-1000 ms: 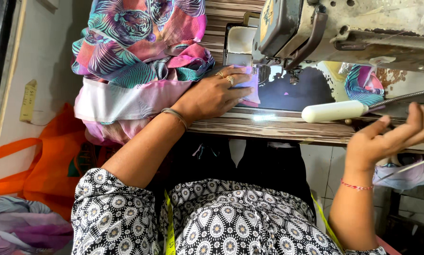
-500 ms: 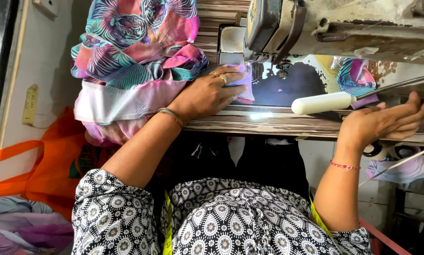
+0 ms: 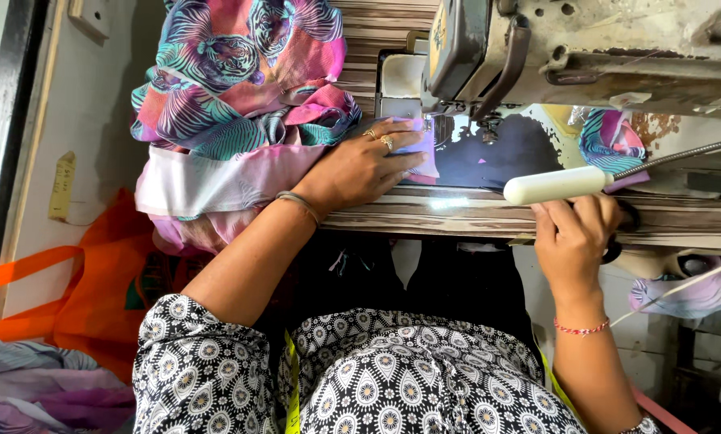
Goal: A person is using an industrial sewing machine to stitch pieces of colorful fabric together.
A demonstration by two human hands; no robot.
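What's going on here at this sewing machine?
A person sits at a sewing machine. Their left hand lies flat on a small purple fabric piece by the needle. The right hand rests at the table edge under the white lamp. Colourful printed cloth is piled to the left.

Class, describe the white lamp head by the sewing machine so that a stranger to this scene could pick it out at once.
Start at the grey sewing machine across the top right. Just below it, along the front edge of the striped table, lies a white lamp head with the right hand touching it from beneath. It alone is a smooth white cylinder on a bendy metal neck, unlike the patterned fabrics around it.
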